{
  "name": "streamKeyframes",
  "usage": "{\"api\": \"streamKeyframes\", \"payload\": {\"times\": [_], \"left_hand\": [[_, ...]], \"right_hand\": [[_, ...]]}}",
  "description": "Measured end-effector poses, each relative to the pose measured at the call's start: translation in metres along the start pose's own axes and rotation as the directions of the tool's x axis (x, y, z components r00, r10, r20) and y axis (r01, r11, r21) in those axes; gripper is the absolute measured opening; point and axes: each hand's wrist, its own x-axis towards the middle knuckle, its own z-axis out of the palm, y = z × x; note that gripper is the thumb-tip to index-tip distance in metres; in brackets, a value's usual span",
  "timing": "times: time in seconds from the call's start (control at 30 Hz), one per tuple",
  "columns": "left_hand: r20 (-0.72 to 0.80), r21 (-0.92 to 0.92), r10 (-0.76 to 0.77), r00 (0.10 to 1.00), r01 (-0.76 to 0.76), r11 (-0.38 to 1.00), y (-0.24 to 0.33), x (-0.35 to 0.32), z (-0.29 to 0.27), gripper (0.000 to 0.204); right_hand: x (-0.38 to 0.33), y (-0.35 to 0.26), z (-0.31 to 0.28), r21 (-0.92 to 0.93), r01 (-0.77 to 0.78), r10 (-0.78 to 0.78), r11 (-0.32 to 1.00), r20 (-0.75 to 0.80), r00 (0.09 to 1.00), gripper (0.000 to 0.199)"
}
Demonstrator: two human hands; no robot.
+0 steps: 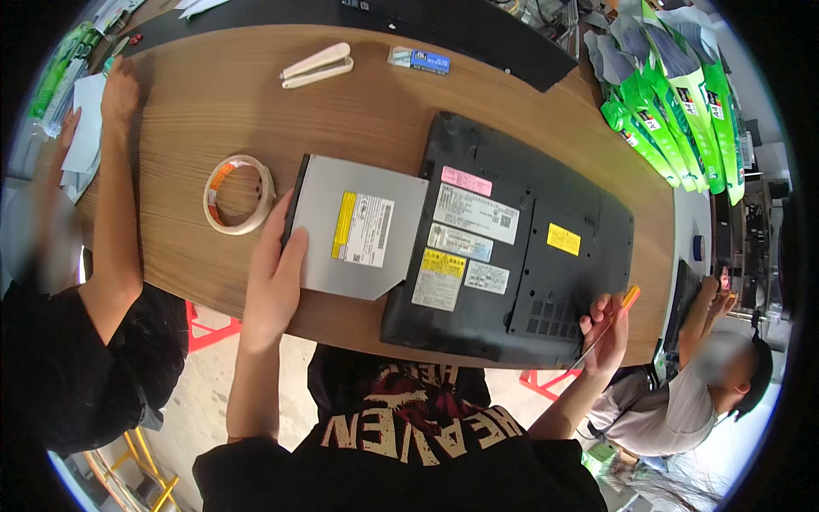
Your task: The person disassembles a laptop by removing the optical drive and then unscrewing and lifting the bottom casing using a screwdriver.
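Note:
A black laptop (pixel 546 192) lies upside down on the wooden table, its underside up, with several labels on it. At its left side is a silver optical drive (pixel 328 243) with a yellow-and-white label. My left hand (pixel 277 273) grips the drive's outer edge, thumb on top. The drive's right end meets the laptop's edge; I cannot tell whether part of it is still inside the bay. My right hand (pixel 607 328) is closed round a screwdriver (pixel 630 298) with an orange handle, over the laptop's near right corner. Its thin shaft points down toward me.
Left of the drive lies a roll of tape (pixel 266 192). Farther back are a white stapler (pixel 317 66) and a small blue box (pixel 429 61). Green paper packs (pixel 674 119) are heaped at the back right. One person (pixel 111 282) is at the left, another (pixel 674 397) at the right.

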Motion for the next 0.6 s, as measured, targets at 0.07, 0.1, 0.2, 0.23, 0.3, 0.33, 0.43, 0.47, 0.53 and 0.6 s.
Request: {"api": "streamKeyframes", "payload": {"times": [0.07, 0.1, 0.2, 0.23, 0.3, 0.33, 0.43, 0.47, 0.53, 0.6], "left_hand": [[-0.023, 0.019, -0.048, 0.999, 0.049, 0.999, 0.003, -0.002, 0.001, 0.049], [-0.037, 0.027, -0.017, 0.999, 0.018, 0.999, 0.002, -0.001, -0.001, 0.049], [0.038, 0.098, -0.025, 0.999, 0.022, 0.995, 0.005, 0.002, -0.006, 0.048], [0.093, 0.117, 0.053, 0.994, -0.064, 0.991, 0.014, 0.003, -0.008, 0.047], [0.118, -0.060, 0.016, 0.993, -0.009, 0.998, 0.019, 0.006, -0.006, 0.047], [0.092, -0.077, 0.066, 0.994, -0.059, 0.995, 0.016, 0.009, -0.008, 0.047], [-0.044, -0.207, -0.033, 0.998, 0.023, 0.978, 0.008, 0.008, -0.006, 0.047], [-0.068, -0.273, -0.034, 0.997, 0.014, 0.962, 0.002, 0.011, -0.007, 0.048], [-0.082, -0.256, -0.030, 0.996, 0.008, 0.967, 0.007, 0.013, 0.000, 0.048], [-0.125, -0.226, -0.009, 0.992, -0.020, 0.974, 0.003, 0.016, 0.002, 0.049]], "right_hand": [[-0.001, 0.001, 0.001, 0.009, 0.006, -0.006, 1.000, 0.008, 1.000, 0.015], [0.000, 0.001, -0.001, -0.022, 0.008, -0.007, 1.000, 0.032, 0.999, 0.015], [0.000, -0.001, 0.008, -0.004, 0.016, -0.016, 1.000, -0.035, 0.999, 0.019], [0.001, -0.002, 0.009, -0.012, 0.010, -0.011, 1.000, -0.047, 0.999, 0.019], [-0.001, -0.003, 0.007, 0.010, 0.006, -0.005, 1.000, -0.036, 0.999, 0.019], [0.001, -0.002, 0.006, -0.003, 0.016, -0.016, 1.000, -0.023, 1.000, 0.018], [-0.001, 0.001, 0.007, 0.002, 0.042, -0.042, 0.999, -0.024, 0.999, 0.017], [0.000, 0.003, 0.008, -0.002, 0.040, -0.040, 0.999, -0.022, 0.999, 0.015], [0.000, 0.004, 0.009, -0.012, 0.059, -0.059, 0.998, -0.023, 0.998, 0.014], [-0.001, 0.000, 0.011, -0.038, 0.079, -0.079, 0.996, 0.009, 0.997, 0.014]]}}
